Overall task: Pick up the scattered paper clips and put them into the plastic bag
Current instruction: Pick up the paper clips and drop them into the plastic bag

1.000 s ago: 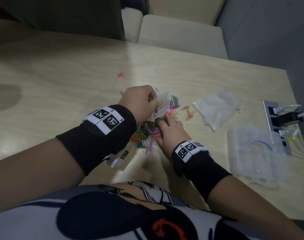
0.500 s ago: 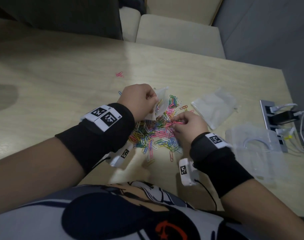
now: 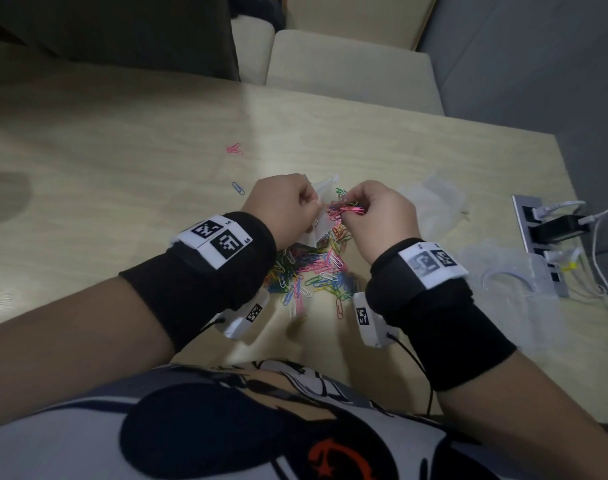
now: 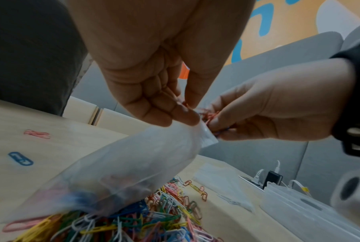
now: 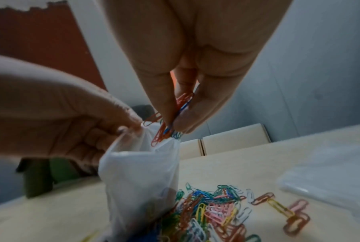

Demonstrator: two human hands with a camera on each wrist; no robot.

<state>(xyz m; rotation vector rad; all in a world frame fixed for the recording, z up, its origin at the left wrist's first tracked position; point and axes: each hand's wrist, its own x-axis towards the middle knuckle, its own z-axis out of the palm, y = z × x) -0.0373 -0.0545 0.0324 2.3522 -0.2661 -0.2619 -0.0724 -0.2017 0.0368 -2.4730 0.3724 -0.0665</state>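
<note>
A heap of coloured paper clips (image 3: 309, 271) lies on the wooden table (image 3: 122, 161) in front of me. My left hand (image 3: 281, 209) pinches the rim of a small clear plastic bag (image 4: 121, 173) and holds it up over the heap; some clips show through its bottom. My right hand (image 3: 375, 216) pinches a bunch of pink, orange and blue clips (image 5: 170, 121) right at the bag's mouth (image 5: 145, 144). Stray clips lie apart: a pink pair (image 3: 235, 148) and a blue one (image 3: 238, 188) to the left.
A second clear bag (image 3: 434, 206) lies right of my hands. A clear plastic box (image 3: 510, 282) sits at the right, beside a power strip (image 3: 537, 230) with plugs and cables at the table's right edge. Cream chairs (image 3: 347, 71) stand beyond the far edge.
My right hand left the heap with a pinch of clips, rose and moved up-left to the bag's mouth. My left hand lifted the bag slightly.
</note>
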